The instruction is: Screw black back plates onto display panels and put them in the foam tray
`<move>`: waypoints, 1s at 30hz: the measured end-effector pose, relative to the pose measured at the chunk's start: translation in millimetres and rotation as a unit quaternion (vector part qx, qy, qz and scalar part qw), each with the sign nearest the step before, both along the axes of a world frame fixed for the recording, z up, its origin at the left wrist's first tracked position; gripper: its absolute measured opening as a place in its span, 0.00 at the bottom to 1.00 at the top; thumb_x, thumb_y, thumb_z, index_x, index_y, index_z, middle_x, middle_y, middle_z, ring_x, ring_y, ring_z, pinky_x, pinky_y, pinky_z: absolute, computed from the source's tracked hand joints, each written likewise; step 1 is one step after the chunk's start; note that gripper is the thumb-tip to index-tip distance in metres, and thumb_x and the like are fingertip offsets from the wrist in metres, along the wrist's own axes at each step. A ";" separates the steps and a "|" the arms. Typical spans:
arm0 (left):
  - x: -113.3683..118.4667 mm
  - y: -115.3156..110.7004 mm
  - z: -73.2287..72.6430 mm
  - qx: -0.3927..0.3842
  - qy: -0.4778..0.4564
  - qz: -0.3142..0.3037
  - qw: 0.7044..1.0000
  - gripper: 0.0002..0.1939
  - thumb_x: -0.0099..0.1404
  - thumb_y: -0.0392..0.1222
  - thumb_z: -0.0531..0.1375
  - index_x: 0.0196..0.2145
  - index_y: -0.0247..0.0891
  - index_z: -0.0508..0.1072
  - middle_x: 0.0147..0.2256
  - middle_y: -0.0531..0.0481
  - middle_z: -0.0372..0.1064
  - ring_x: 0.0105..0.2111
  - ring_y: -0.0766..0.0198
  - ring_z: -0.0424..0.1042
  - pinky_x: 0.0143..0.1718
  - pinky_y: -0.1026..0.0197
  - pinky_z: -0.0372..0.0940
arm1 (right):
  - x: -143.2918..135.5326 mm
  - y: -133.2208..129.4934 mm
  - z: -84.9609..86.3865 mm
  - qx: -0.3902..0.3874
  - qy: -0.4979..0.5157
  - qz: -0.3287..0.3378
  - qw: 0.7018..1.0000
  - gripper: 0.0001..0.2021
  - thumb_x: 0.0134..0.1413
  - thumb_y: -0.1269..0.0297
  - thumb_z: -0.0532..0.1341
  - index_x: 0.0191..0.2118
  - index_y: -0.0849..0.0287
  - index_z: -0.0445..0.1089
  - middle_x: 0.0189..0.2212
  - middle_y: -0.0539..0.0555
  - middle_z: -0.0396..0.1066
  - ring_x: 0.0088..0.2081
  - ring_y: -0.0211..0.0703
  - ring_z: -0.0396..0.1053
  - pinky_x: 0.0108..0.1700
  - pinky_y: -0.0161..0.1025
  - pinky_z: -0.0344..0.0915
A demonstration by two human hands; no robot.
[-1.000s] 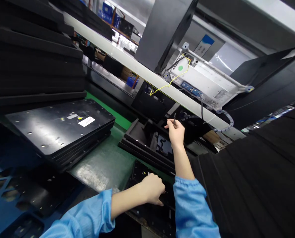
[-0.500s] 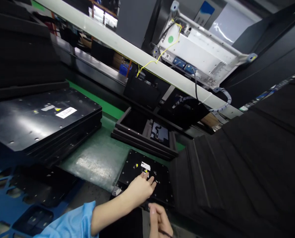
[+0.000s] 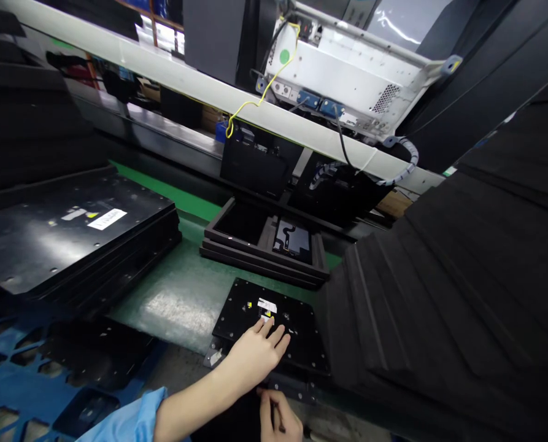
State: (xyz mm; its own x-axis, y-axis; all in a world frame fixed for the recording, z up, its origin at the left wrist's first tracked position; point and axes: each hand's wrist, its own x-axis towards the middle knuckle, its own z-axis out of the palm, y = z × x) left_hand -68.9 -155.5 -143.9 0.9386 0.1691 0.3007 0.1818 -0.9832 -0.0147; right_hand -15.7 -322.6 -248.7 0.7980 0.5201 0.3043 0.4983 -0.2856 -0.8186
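A small black metal panel (image 3: 301,350) with a white and yellow label lies flat on the green mat near the front edge. My left hand (image 3: 255,353) rests on it, fingers spread, fingertips next to the label. My right hand (image 3: 278,420) is at the bottom edge of the view, just below the panel's front rim, fingers curled around a thin dark object that is mostly hidden. Both sleeves are light blue.
A stack of large black panels (image 3: 71,239) sits at the left on a blue pallet (image 3: 7,374). Black trays (image 3: 264,245) lie behind the small panel. Stacked black foam sheets (image 3: 439,307) fill the right. A white equipment box (image 3: 342,80) with cables hangs above a white rail.
My right hand came down from the cable under the white box to the front edge of the small panel. My left hand stayed on the panel. The view tilted downward.
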 end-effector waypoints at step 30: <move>-9.5 -24.0 -13.5 0.033 -0.045 0.015 0.998 0.18 0.79 0.44 0.61 0.61 0.35 0.78 0.62 0.44 0.77 0.59 0.47 0.79 0.56 0.51 0.75 | 13.2 13.8 -19.9 0.034 0.014 0.049 0.998 0.29 0.66 0.34 0.61 0.32 0.57 0.82 0.27 0.56 0.81 0.26 0.46 0.76 0.32 0.37 0.71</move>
